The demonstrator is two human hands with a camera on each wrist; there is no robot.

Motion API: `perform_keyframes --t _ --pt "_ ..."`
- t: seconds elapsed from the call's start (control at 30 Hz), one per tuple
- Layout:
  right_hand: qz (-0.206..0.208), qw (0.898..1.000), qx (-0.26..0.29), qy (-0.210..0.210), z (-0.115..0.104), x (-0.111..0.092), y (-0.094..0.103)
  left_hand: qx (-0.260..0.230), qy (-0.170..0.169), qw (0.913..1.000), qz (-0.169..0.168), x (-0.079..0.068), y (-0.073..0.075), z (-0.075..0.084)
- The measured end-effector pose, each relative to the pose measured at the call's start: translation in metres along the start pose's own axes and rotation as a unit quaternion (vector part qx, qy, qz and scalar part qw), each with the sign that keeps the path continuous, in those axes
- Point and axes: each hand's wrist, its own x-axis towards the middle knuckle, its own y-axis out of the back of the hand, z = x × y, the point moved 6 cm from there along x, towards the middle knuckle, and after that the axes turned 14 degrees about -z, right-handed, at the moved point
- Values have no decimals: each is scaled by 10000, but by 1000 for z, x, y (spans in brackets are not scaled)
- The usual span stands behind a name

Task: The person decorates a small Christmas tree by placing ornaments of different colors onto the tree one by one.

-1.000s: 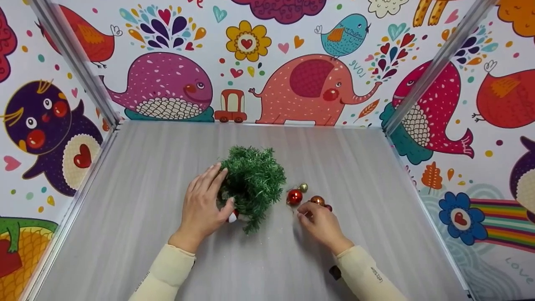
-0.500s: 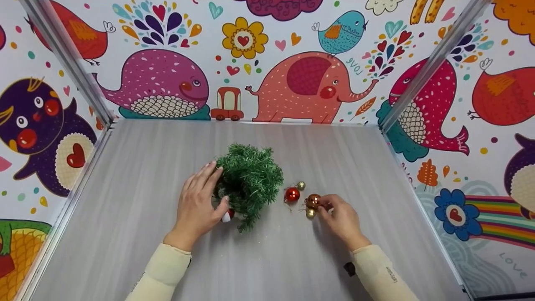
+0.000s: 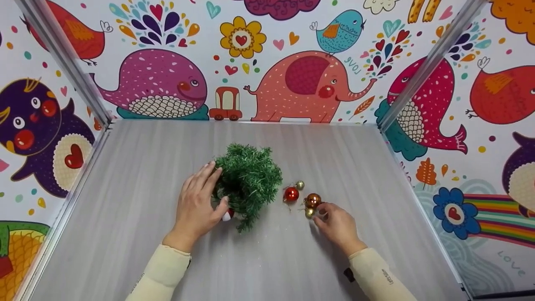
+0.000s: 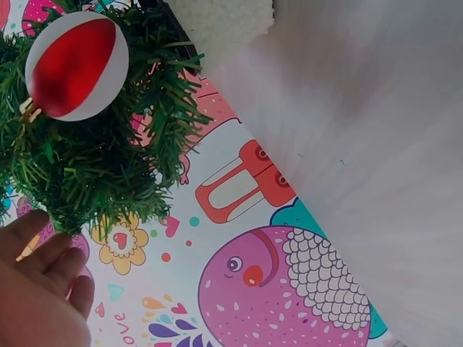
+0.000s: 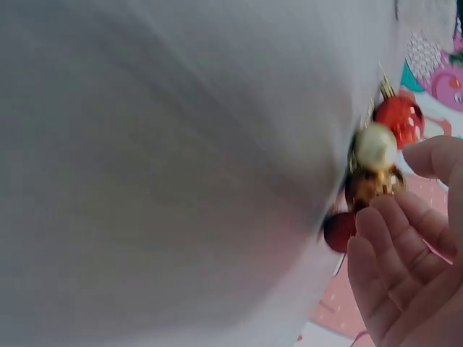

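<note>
A small artificial Christmas tree (image 3: 255, 171) with green branches stands on the table. My left hand (image 3: 198, 200) lies along its left side, fingers extended and touching the foliage; in the left wrist view the fingertips (image 4: 69, 253) meet the branches. A red-and-white bauble (image 4: 76, 65) hangs on the tree near the left thumb. To the right of the tree, my right hand (image 3: 340, 225) is beside several small baubles, thumb and fingers apart. Closest to it are a copper-orange bauble (image 3: 313, 200) and a small gold bauble (image 3: 309, 213). A dark red bauble (image 5: 338, 231) shows only in the right wrist view.
A shiny red bauble (image 3: 291, 194) and another small gold one (image 3: 300, 184) lie between the tree and the right hand. The grey wood-grain table (image 3: 267, 267) is bordered by walls with cartoon animals (image 3: 309, 88) and metal edge strips (image 3: 71, 205).
My right hand has moved right, away from the tree, uncovering the small gold bauble beside the copper-orange one. My left hand keeps its place at the tree. The head view has shifted slightly.
</note>
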Motion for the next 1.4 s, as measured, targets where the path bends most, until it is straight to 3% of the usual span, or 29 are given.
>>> perform_keyframes --t 0.1,0.27,0.43,0.9,1.17,1.4 --pt "227 9978 -565 263 -10 2 -2 -13 21 10000 23 -1 1 0" --pt "630 9850 -1483 618 -24 5 -3 -35 58 10000 -63 -1 -1 1" --pt "679 9787 -1828 638 -28 6 -6 -26 25 9999 -114 0 -2 4" --pt "430 9861 -1494 579 -32 8 -6 6 -113 9999 -20 -1 1 6" --pt "432 9917 -869 842 -58 7 11 34 -286 9995 118 -3 2 10" --pt "621 9866 -533 1412 -90 6 26 175 -669 9971 324 -3 4 21"
